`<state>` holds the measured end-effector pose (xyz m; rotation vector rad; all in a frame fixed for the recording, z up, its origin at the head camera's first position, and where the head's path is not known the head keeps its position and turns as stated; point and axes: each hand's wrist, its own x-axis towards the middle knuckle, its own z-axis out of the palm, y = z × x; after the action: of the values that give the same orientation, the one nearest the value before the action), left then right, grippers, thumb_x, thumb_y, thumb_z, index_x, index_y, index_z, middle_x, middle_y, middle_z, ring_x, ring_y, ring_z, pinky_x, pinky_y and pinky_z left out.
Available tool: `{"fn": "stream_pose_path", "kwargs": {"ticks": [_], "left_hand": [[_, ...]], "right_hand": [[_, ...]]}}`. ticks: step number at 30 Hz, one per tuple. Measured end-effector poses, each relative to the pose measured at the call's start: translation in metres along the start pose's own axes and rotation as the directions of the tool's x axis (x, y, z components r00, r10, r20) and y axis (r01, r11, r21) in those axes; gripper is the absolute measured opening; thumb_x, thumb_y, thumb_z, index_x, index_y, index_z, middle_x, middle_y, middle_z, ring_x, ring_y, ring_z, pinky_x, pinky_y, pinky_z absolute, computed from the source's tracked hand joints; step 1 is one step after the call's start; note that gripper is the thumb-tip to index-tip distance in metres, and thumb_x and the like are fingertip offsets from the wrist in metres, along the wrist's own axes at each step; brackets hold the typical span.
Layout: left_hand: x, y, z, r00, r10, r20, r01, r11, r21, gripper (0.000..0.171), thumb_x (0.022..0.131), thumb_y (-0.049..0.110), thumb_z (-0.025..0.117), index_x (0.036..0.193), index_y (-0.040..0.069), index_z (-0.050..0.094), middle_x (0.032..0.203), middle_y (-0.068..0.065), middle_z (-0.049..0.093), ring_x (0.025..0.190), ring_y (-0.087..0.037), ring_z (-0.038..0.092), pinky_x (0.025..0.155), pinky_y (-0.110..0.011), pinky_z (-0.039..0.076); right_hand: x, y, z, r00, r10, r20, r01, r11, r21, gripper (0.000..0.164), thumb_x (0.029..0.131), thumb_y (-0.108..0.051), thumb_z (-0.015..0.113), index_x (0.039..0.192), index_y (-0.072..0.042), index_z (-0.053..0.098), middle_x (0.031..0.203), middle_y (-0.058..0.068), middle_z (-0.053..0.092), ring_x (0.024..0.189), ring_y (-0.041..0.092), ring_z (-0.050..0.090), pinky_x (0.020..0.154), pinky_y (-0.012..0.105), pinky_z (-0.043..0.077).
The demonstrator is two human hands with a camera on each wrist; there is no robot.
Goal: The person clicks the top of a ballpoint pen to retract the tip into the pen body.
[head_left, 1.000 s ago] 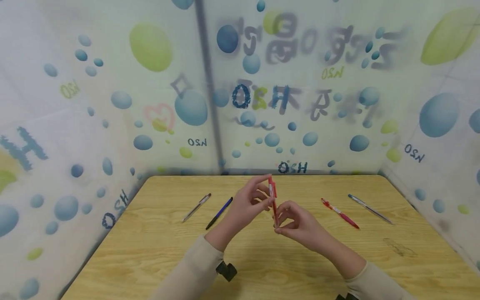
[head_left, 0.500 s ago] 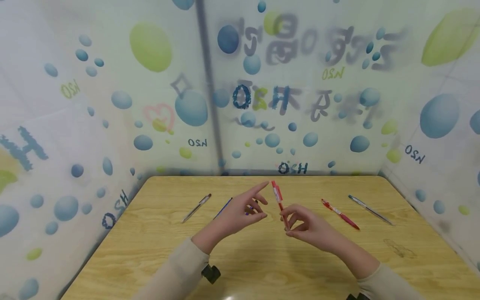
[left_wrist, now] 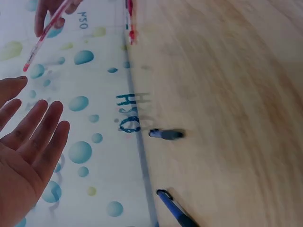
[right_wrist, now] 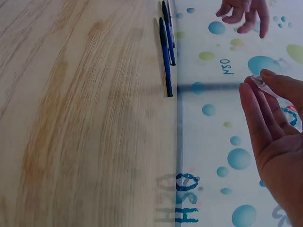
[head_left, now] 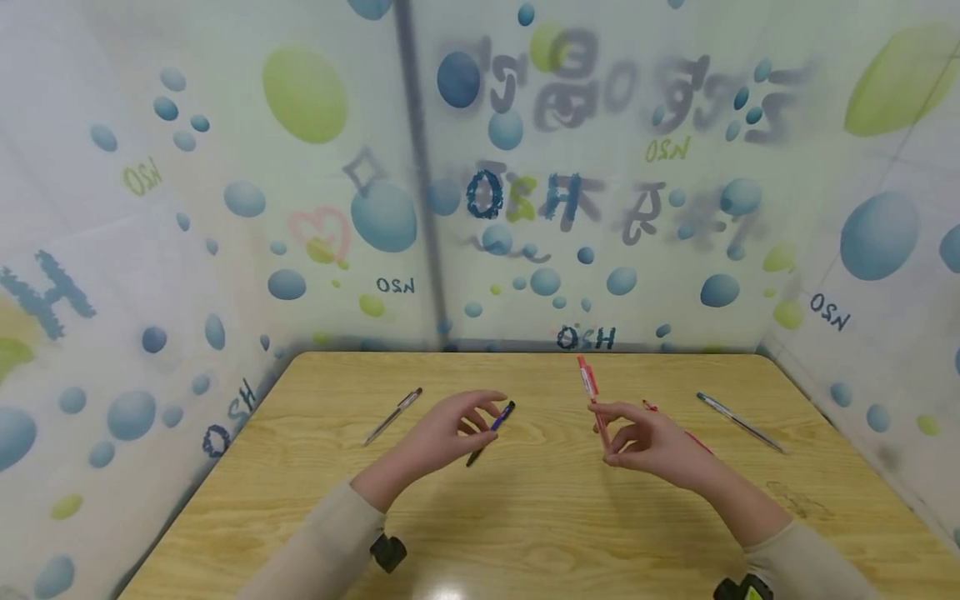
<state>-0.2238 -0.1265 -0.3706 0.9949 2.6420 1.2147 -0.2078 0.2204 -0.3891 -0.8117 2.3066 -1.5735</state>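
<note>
My right hand pinches a red pen near its lower end, between thumb and fingers. The pen stands almost upright above the table, leaning left at the top. In the right wrist view only its clear end shows between the fingertips. My left hand hovers over the table with fingers loosely spread and holds nothing. Just beyond its fingers lies a blue pen with a black grip, and the left wrist view shows a second blue pen, hidden behind the hand in the head view.
A clear pen with a brown tip lies on the left of the wooden table. At the right lie another red pen, partly behind my right hand, and a clear pen with a blue end. Patterned curtains surround the table.
The left fingers have come off the red pen, and that hand has moved left and lower. My right hand has carried the pen to the right. One blue pen has come into view.
</note>
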Motion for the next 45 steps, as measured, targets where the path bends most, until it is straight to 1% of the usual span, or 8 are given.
{"fn": "stream_pose_path", "kwargs": {"ticks": [3,9,13,16,21,29,36,45], "left_hand": [[-0.008,-0.008,-0.001,1.0,-0.025,0.01,0.025,1.0,0.012,0.049,0.095,0.014,0.066,0.141,0.012,0.05,0.12,-0.007,0.061,0.094,-0.012,0.063,0.081,-0.03,0.053],[-0.02,-0.022,-0.004,0.999,-0.045,-0.013,0.045,0.999,0.016,0.045,0.095,0.012,0.065,0.139,0.012,0.052,0.117,-0.005,0.062,0.092,-0.013,0.063,0.08,-0.032,0.053],[-0.026,-0.028,-0.007,0.997,-0.06,-0.054,0.061,0.998,0.009,0.045,0.095,0.013,0.065,0.139,0.011,0.053,0.115,-0.005,0.062,0.09,-0.013,0.063,0.077,-0.031,0.054],[-0.03,-0.03,-0.008,0.995,-0.078,-0.065,0.078,0.997,-0.005,0.045,0.095,0.013,0.065,0.139,0.012,0.053,0.114,-0.004,0.062,0.09,-0.014,0.062,0.074,-0.031,0.054],[-0.036,-0.033,-0.01,0.995,-0.086,-0.048,0.086,0.996,-0.01,0.045,0.095,0.011,0.066,0.138,0.012,0.053,0.116,-0.009,0.062,0.09,-0.014,0.062,0.073,-0.031,0.053],[-0.041,-0.039,-0.011,0.997,-0.076,0.012,0.076,0.996,0.036,0.045,0.093,0.011,0.067,0.136,0.011,0.055,0.117,-0.012,0.062,0.089,-0.013,0.063,0.075,-0.029,0.054],[-0.042,-0.043,-0.011,0.997,-0.072,0.028,0.07,0.995,0.065,0.043,0.094,0.014,0.067,0.135,0.011,0.055,0.116,-0.011,0.063,0.089,-0.013,0.063,0.075,-0.028,0.054],[-0.041,-0.047,-0.011,0.996,-0.073,0.042,0.07,0.994,0.081,0.042,0.095,0.015,0.065,0.136,0.012,0.055,0.115,-0.01,0.063,0.09,-0.013,0.063,0.075,-0.029,0.054]], "right_hand": [[-0.002,0.005,-0.004,1.0,0.008,0.006,-0.008,1.0,-0.007,0.069,0.088,-0.006,0.073,0.149,-0.01,0.04,0.13,0.025,0.051,0.089,0.025,0.066,0.076,0.036,0.057],[-0.004,0.02,-0.017,1.0,0.009,0.023,-0.008,1.0,-0.011,0.074,0.087,-0.004,0.073,0.15,-0.008,0.036,0.132,0.031,0.043,0.089,0.025,0.067,0.076,0.036,0.057],[-0.006,0.029,-0.026,1.0,0.015,0.025,-0.015,1.0,0.003,0.074,0.087,-0.002,0.073,0.15,-0.003,0.034,0.13,0.034,0.039,0.092,0.033,0.066,0.076,0.036,0.057],[-0.005,0.036,-0.032,1.0,0.005,0.025,-0.004,1.0,-0.007,0.071,0.087,0.001,0.071,0.149,0.002,0.035,0.126,0.036,0.041,0.096,0.04,0.062,0.078,0.035,0.056],[-0.002,0.047,-0.041,1.0,-0.002,0.023,0.003,0.997,-0.075,0.065,0.087,0.005,0.069,0.144,0.005,0.039,0.115,0.033,0.051,0.098,0.042,0.059,0.08,0.031,0.055],[0.003,0.061,-0.056,0.989,0.13,0.072,-0.122,0.988,-0.096,0.062,0.085,0.005,0.07,0.14,0.009,0.042,0.109,0.026,0.056,0.092,0.028,0.061,0.073,0.033,0.056],[0.008,0.074,-0.065,0.982,0.142,0.127,-0.128,0.985,-0.115,0.059,0.083,0.007,0.069,0.137,0.012,0.044,0.109,0.023,0.058,0.092,0.028,0.062,0.074,0.032,0.055],[0.016,0.083,-0.067,0.965,0.221,0.144,-0.194,0.965,-0.179,0.054,0.081,0.004,0.074,0.131,0.005,0.055,0.099,0.012,0.059,0.088,0.027,0.06,0.073,0.032,0.054]]}}
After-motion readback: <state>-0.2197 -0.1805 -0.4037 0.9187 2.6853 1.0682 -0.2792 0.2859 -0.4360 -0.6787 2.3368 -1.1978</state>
